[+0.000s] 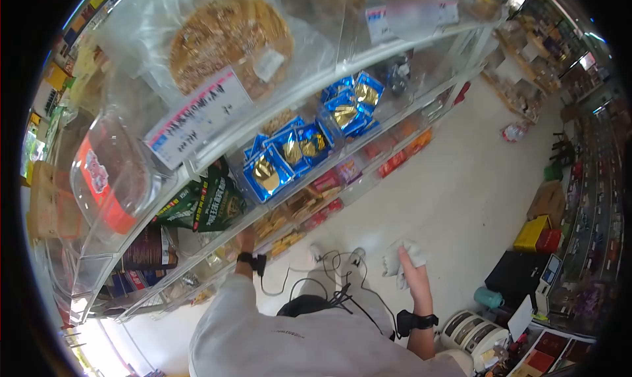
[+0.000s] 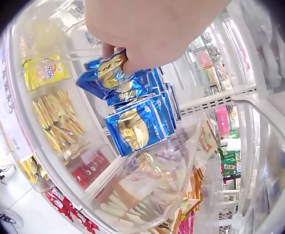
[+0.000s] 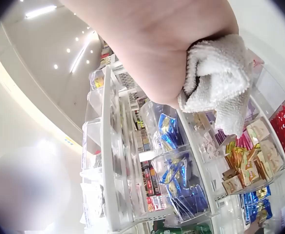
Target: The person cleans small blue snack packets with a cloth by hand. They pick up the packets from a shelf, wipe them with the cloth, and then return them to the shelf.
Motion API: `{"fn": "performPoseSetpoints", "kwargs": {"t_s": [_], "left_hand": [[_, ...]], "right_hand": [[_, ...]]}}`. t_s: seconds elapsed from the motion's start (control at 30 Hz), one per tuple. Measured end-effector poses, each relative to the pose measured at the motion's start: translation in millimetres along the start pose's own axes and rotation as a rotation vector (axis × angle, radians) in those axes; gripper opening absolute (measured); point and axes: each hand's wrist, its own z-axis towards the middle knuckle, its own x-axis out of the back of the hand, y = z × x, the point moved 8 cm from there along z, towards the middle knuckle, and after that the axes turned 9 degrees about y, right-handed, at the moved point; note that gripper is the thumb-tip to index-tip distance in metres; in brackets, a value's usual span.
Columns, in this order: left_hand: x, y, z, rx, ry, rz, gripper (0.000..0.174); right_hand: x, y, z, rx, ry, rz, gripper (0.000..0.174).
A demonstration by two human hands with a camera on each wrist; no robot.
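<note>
In the left wrist view, my left hand [image 2: 147,34] pinches a shiny blue and gold snack packet [image 2: 106,75], lifted at a tilt over a stack of matching packets [image 2: 137,129] standing in a clear bin. The head view shows only part of that left hand [image 1: 246,239] beside the shelf edge, with its fingers hidden. My right hand [image 1: 413,272] grips a crumpled white cloth [image 3: 220,78], out over the aisle floor and away from the shelves. Folds of the cloth hang past the fingers in the right wrist view.
Tiered white shelving [image 1: 368,54] with clear bins curves along the left. A price card [image 1: 197,117] and a large round snack [image 1: 230,41] are on its top tier. Dark cables [image 1: 342,291] hang by my legs. Behind the right hand are boxes [image 1: 533,235] and a white machine [image 1: 475,334].
</note>
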Motion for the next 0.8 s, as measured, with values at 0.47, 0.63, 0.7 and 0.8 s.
{"fn": "performPoseSetpoints", "kwargs": {"t_s": [0.47, 0.63, 0.7, 0.8], "left_hand": [[157.6, 433.5, -37.3, -0.111, -0.737, -0.691, 0.022], [188.2, 476.8, -36.1, -0.095, -0.445, -1.124, 0.019], [183.3, 480.3, -37.2, -0.108, -0.388, -1.213, 0.025], [153.2, 470.3, -55.5, 0.338, -0.441, -1.347, 0.031]], "right_hand": [[-120.1, -141.6, -36.9, 0.569, -0.317, 0.001, 0.043], [-137.1, -168.1, -72.1, 0.544, -0.295, 0.112, 0.037], [-135.1, -186.4, -72.4, 0.6, -0.342, 0.271, 0.031], [-131.1, -207.4, -88.3, 0.667, -0.33, 0.245, 0.024]]}}
